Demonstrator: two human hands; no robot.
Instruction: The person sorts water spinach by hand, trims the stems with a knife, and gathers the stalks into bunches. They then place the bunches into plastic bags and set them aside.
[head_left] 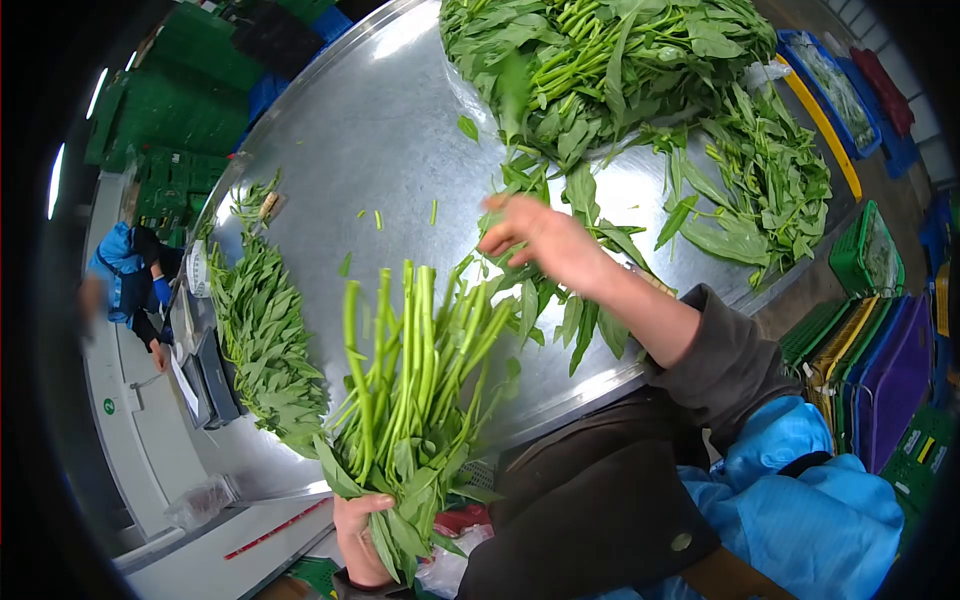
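The left hand (364, 520) is clamping the leafy end of a bunch of long-stemmed green leaves (415, 390) in the lower left of the frame, its grip closing around the foliage while the pale cut stems are pointing up over the near edge of the shiny metal surface (330, 180). The right hand (550, 245) is reaching across the centre, its fingers partly bending and blurring; whether this grip is pinching a leaf cannot be told. Loose leafy stems (575, 300) are lying under and beside it.

Farther out, a large heap of green stems and leaves (610, 70) is covering the top centre, and a smaller leafy pile (760, 185) is lying to its right, close to the surface's right edge. A long row of leafy greens (265, 340) is running along the left edge, ending near the held bunch. Between this row, the big heap and the upright stems, bare metal is leaving open room, with only a few small green scraps (379, 220) scattering over it. The rim is curving around the upper left.

Past the left edge, a person in blue and black (125, 265) is standing. At the right, coloured plastic crates (870, 370) are standing below the surface's level.
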